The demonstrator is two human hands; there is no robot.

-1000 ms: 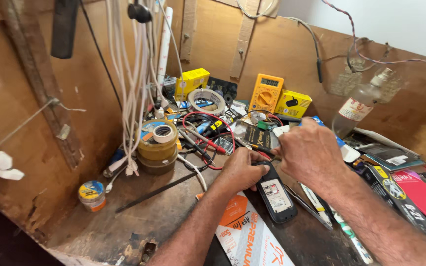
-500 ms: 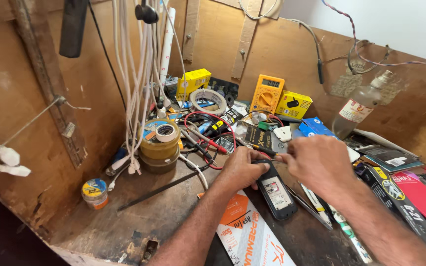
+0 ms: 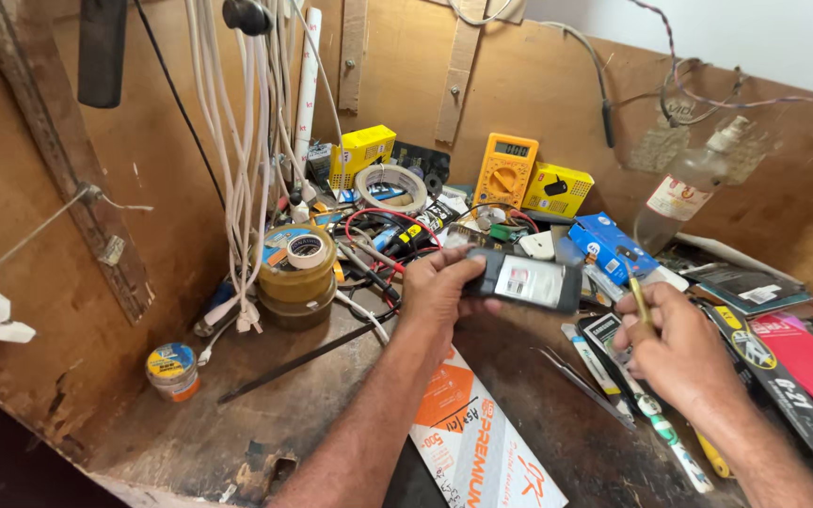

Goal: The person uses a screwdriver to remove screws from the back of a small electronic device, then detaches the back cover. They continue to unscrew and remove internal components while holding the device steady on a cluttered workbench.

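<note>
The left hand (image 3: 439, 287) is curled around one end of a dark phone (image 3: 524, 280), thumb under its near edge and fingers folded over the far edge, holding it lifted off the workbench (image 3: 312, 404) with its open back and pale label facing up. The right hand (image 3: 679, 353), just to the right of the phone and apart from it, is closed in a pinch on a thin yellow-handled tool (image 3: 638, 299) that stands up between thumb and forefinger. Left of the phone sits a stack of tape rolls (image 3: 296, 275); behind the phone a yellow multimeter (image 3: 506, 169) leans against the board; a blue box (image 3: 612, 248) lies right of the phone, behind the tool
</note>
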